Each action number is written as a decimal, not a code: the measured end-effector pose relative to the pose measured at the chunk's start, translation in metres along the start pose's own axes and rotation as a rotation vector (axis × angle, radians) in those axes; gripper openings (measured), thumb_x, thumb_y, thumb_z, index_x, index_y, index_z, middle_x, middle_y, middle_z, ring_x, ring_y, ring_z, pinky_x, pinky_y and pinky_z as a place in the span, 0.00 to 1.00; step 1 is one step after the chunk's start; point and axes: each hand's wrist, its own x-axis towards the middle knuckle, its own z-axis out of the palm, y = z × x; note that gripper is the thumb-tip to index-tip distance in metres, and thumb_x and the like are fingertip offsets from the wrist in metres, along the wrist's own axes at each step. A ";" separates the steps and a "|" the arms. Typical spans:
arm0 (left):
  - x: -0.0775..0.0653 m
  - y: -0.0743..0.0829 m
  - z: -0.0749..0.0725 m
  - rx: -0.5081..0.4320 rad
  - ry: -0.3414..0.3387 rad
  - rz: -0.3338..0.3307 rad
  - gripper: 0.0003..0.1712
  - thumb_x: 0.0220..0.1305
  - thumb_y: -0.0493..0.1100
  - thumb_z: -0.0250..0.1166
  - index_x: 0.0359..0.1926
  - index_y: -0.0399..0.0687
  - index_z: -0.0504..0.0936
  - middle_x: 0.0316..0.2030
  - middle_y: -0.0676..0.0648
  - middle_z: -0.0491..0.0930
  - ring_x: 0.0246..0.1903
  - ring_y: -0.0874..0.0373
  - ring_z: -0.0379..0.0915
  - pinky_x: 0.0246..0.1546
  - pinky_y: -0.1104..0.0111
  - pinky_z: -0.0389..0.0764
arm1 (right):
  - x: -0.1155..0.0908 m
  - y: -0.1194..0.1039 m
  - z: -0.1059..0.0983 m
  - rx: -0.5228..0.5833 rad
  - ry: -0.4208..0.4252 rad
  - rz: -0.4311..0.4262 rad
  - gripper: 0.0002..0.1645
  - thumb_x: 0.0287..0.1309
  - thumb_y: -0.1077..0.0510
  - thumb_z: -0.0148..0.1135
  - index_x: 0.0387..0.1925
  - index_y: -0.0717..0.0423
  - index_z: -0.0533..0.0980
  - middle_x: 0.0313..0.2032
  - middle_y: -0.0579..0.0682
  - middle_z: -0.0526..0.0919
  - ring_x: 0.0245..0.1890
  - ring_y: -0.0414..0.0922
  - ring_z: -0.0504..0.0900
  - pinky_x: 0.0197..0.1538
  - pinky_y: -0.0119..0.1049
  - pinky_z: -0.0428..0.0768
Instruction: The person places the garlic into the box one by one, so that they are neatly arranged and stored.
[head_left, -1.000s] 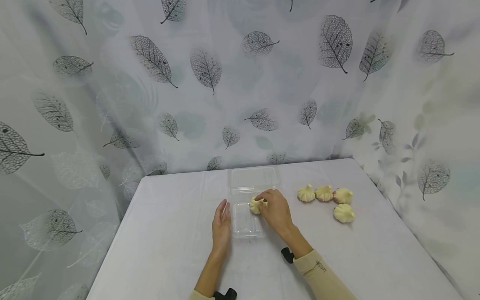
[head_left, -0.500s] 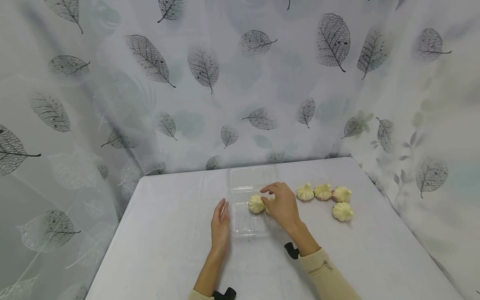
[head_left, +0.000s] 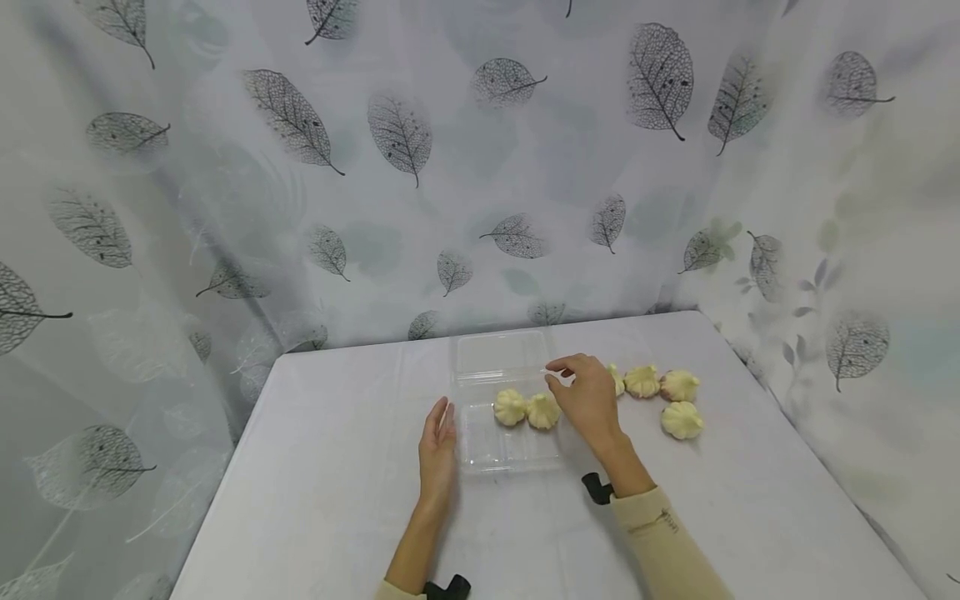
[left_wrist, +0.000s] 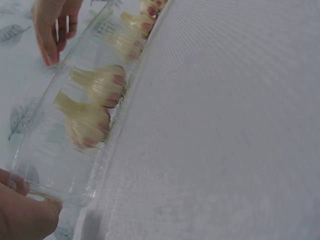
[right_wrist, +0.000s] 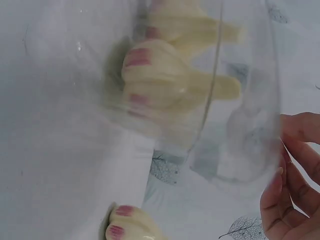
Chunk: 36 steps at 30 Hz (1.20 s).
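Note:
A clear plastic clamshell box point(head_left: 480, 454) lies opened on the white table, its lid point(head_left: 501, 354) folded back toward the curtain. Inside its base sit two pale garlic bulbs, a left bulb point(head_left: 510, 407) and a right bulb point(head_left: 543, 412), side by side. My left hand point(head_left: 437, 454) rests along the box's left side with its fingers straight; in the left wrist view its thumb point(left_wrist: 50, 207) is at the box's corner. Over the box's right edge, my right hand point(head_left: 592, 404) hovers with thumb and forefinger apart, holding nothing.
Several more garlic bulbs point(head_left: 642, 381) lie to the right of the box, one partly behind my right hand. A leaf-printed curtain point(head_left: 397, 250) hangs behind the table point(head_left: 337, 467) and along both sides.
My right hand has let go of the second garlic bulb beside the first in the box, then moved up and right. The left hand keeps its place by the box.

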 end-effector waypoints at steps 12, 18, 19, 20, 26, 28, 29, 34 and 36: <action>-0.002 0.002 0.000 -0.010 -0.017 -0.004 0.29 0.83 0.33 0.44 0.80 0.44 0.57 0.80 0.43 0.57 0.80 0.49 0.50 0.80 0.59 0.53 | 0.007 0.031 -0.012 -0.020 0.118 0.092 0.09 0.53 0.66 0.77 0.38 0.59 0.90 0.37 0.56 0.88 0.33 0.53 0.85 0.30 0.48 0.80; -0.003 0.003 -0.001 -0.012 -0.021 -0.002 0.29 0.83 0.34 0.44 0.81 0.44 0.57 0.80 0.44 0.56 0.80 0.50 0.50 0.80 0.59 0.52 | 0.008 0.045 -0.014 -0.056 0.137 0.169 0.09 0.54 0.65 0.75 0.39 0.60 0.89 0.41 0.59 0.88 0.38 0.56 0.84 0.38 0.53 0.81; -0.003 0.003 -0.001 -0.012 -0.023 0.000 0.29 0.83 0.34 0.44 0.81 0.43 0.57 0.81 0.43 0.56 0.80 0.49 0.50 0.80 0.59 0.52 | 0.008 0.048 -0.014 -0.059 0.138 0.183 0.09 0.54 0.66 0.75 0.40 0.60 0.89 0.42 0.59 0.87 0.39 0.57 0.84 0.40 0.54 0.81; -0.003 0.003 -0.001 -0.013 -0.023 0.000 0.29 0.83 0.34 0.44 0.81 0.43 0.57 0.81 0.43 0.56 0.80 0.49 0.50 0.80 0.58 0.52 | 0.008 0.050 -0.015 -0.059 0.139 0.199 0.10 0.55 0.66 0.75 0.40 0.61 0.89 0.43 0.60 0.87 0.40 0.58 0.83 0.42 0.55 0.80; -0.003 0.003 0.000 -0.017 -0.021 -0.004 0.29 0.83 0.33 0.44 0.80 0.43 0.58 0.80 0.43 0.56 0.80 0.49 0.51 0.80 0.59 0.53 | 0.006 0.065 -0.016 -0.081 0.144 0.273 0.15 0.57 0.65 0.72 0.47 0.63 0.87 0.48 0.64 0.84 0.47 0.61 0.79 0.48 0.60 0.78; -0.003 0.003 0.000 -0.019 -0.021 -0.003 0.29 0.82 0.33 0.44 0.80 0.43 0.58 0.80 0.42 0.57 0.80 0.49 0.51 0.80 0.58 0.53 | 0.005 0.069 -0.016 -0.084 0.136 0.293 0.16 0.58 0.65 0.71 0.49 0.63 0.86 0.49 0.65 0.83 0.48 0.62 0.79 0.49 0.61 0.77; -0.003 0.004 0.000 -0.021 -0.021 -0.002 0.29 0.82 0.32 0.44 0.80 0.42 0.58 0.80 0.42 0.57 0.80 0.48 0.51 0.80 0.58 0.53 | 0.005 0.070 -0.017 -0.082 0.129 0.305 0.17 0.59 0.65 0.71 0.50 0.63 0.86 0.50 0.65 0.83 0.48 0.61 0.79 0.49 0.61 0.77; -0.002 0.004 0.000 -0.018 -0.017 -0.002 0.29 0.82 0.32 0.44 0.80 0.42 0.58 0.80 0.42 0.57 0.80 0.48 0.51 0.80 0.57 0.52 | 0.005 0.075 -0.017 -0.073 0.105 0.348 0.16 0.62 0.65 0.68 0.51 0.64 0.85 0.50 0.65 0.82 0.48 0.61 0.80 0.61 0.70 0.71; -0.001 0.003 0.000 -0.017 -0.015 -0.005 0.29 0.82 0.32 0.44 0.80 0.43 0.58 0.80 0.42 0.57 0.80 0.49 0.51 0.80 0.58 0.53 | 0.004 0.077 -0.017 -0.074 0.101 0.350 0.15 0.62 0.65 0.67 0.50 0.64 0.85 0.48 0.65 0.82 0.47 0.61 0.80 0.61 0.72 0.70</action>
